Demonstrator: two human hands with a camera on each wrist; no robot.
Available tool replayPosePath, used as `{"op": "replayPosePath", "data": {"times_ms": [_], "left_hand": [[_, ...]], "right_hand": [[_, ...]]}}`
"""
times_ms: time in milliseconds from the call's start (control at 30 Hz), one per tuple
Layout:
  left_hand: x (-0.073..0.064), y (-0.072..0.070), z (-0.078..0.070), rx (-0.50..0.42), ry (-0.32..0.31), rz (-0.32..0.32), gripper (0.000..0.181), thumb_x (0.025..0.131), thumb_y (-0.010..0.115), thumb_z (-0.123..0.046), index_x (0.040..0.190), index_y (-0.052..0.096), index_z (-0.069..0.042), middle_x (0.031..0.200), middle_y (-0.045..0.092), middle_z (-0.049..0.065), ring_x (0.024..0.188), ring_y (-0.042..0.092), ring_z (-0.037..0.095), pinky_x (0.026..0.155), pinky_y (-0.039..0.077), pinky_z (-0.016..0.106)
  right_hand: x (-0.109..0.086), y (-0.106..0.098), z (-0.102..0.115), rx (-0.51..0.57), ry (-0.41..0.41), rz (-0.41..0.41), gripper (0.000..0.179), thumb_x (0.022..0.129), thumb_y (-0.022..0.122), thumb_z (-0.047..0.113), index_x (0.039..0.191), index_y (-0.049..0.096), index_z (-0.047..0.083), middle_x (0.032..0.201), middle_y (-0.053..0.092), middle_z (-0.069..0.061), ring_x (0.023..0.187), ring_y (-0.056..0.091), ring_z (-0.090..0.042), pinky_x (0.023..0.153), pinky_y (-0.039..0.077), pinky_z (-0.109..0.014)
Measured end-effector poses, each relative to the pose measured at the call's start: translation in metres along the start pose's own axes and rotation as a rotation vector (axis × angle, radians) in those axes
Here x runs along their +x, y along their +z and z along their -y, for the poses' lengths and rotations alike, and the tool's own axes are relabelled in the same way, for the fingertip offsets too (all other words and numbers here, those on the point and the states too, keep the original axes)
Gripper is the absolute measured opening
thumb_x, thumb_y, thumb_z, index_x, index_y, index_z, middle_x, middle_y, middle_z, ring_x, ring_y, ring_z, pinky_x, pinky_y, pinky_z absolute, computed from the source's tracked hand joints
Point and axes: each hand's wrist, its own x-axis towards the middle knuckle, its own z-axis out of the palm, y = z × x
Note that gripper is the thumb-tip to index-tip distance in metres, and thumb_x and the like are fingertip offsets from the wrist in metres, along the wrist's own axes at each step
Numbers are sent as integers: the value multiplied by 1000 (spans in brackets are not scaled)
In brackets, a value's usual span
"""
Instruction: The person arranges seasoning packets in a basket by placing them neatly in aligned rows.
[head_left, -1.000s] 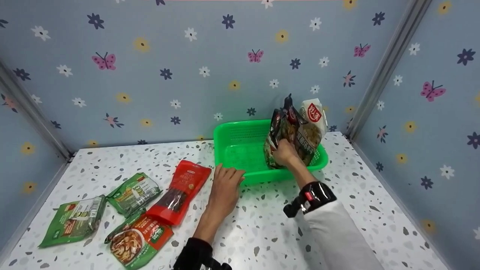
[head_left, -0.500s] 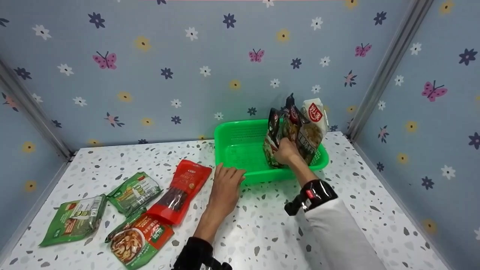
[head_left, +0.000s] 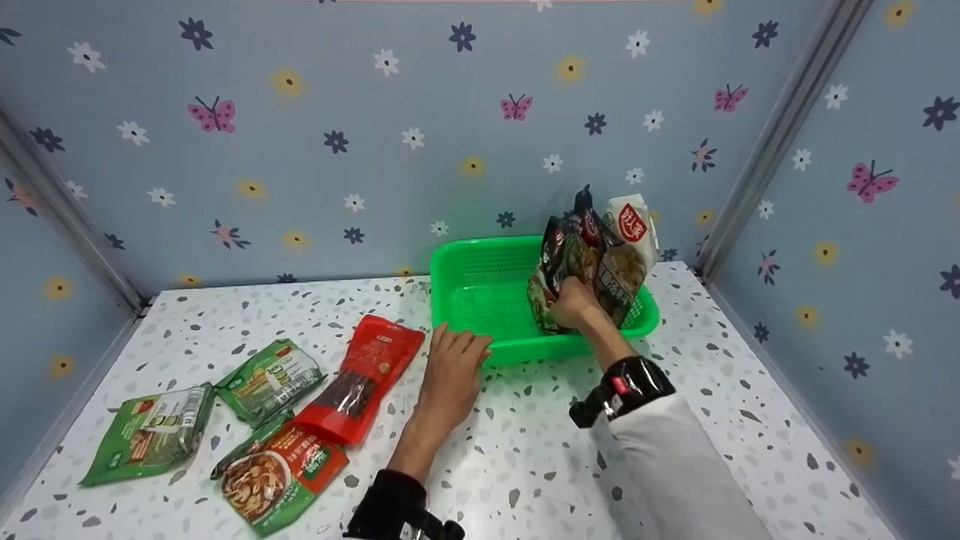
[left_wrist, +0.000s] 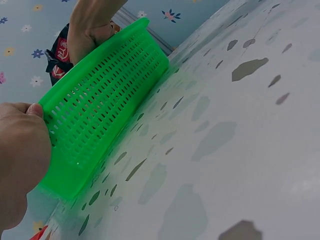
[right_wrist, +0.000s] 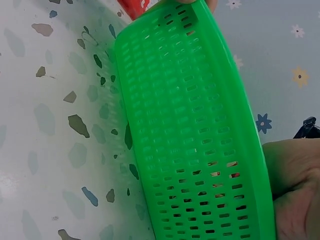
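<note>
From the head, the left hand (head_left: 450, 375) has its fingers bent over the rim of the green plastic basket (head_left: 536, 349), and the right hand (head_left: 577, 306) is down inside, against shiny, crinkly dark packets (head_left: 546, 296) beside a tall white-topped packet (head_left: 630, 244), while a long flat red packet (head_left: 361, 379) and three puffy green packets (head_left: 154, 435) lie on the spotty table (head_left: 540, 465). From the left wrist, the left hand grips the basket's corner, above a wall full of little slots. From the right wrist, the rim hides the right hand's fingertips, so I can't tell how tight they are or what they hold.
</note>
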Motion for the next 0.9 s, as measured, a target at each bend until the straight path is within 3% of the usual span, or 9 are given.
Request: {"op": "replayPosePath", "data": {"times_ms": [100,200,300,433,500,600,767,900], "left_hand": [[1,-1,-1,-4,-4,9,18,110,70,-17,121,80,-7,106,79,11,105,69,31,126,46,64],[2,-2,-2,-14,-5,16,19,111,69,-17,122,80,-7,107,79,12,106,69,32,127,45,66],[4,-3,-2,-19,-2,10,20,111,67,-18,121,80,-7,106,79,12,105,68,33,128,45,67],[5,-3,-1,-13,-2,-6,18,111,68,-18,120,79,-6,104,78,12,102,67,32,126,46,65],[4,-3,-1,-12,-4,-3,18,111,69,-17,120,79,-7,104,78,11,102,66,32,126,46,65],[3,-2,0,-15,-2,6,17,110,69,-16,121,79,-7,105,78,12,103,66,32,127,46,66],[1,-1,-1,-26,-3,-3,16,109,71,-14,120,80,-7,105,78,12,103,67,33,127,45,67],[0,-1,-2,-34,-6,2,17,109,71,-15,120,80,-6,106,79,13,105,67,34,128,44,67]], "right_hand": [[-2,-1,-1,14,-4,7,23,109,52,3,130,62,8,149,61,-25,110,57,-36,85,44,-48],[-2,0,-7,51,-12,-6,41,111,52,7,151,54,2,160,53,-29,121,55,-38,90,42,-51],[1,-1,-13,88,-18,-14,65,112,55,13,173,34,3,177,38,-29,141,51,-41,96,42,-54],[4,-5,-15,152,-21,4,77,110,57,18,179,24,5,184,26,-27,157,44,-43,102,43,-57],[0,-6,-12,176,-1,9,81,110,60,22,179,22,5,186,24,-27,163,39,-45,112,47,-60],[-31,-11,14,171,39,16,88,112,62,33,180,16,2,187,18,-27,172,26,-48,133,40,-65],[-96,-21,69,165,72,-2,96,114,62,44,179,9,-3,188,13,-29,175,19,-50,140,31,-67],[-111,-23,81,220,73,-34,100,115,58,52,180,5,-2,189,9,-27,176,16,-47,142,28,-64]]}}
